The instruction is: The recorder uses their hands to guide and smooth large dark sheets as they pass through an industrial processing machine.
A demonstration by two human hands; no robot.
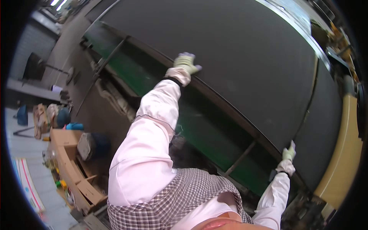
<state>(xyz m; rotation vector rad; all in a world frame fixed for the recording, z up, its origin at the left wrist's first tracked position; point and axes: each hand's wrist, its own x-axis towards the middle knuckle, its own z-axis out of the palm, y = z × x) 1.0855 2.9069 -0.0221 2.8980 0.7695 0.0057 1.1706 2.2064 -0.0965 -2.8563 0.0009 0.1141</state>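
A wide dark grey sheet (245, 57) lies over a long bench with green panels (209, 140) below its near edge. My left hand (186, 63), in a pale green glove with uncovered fingertips, is at the sheet's near edge, thumb held out to the side. It is slightly blurred. At the sheet's near right corner is my right hand (289, 152), gloved alike, fingers pointing away along a seam (308, 111) in the dark surface. Neither hand shows anything held. Contact with the sheet is hard to make out. Both arms wear pale pink sleeves.
A yellow curved panel (341, 149) flanks the bench at the right. A bright metal rail (303, 32) follows the far edge. To the left stand a cardboard box (67, 153), a blue drum (96, 145) and a fan-like stand (69, 74). Dark struts (111, 55) support the bench.
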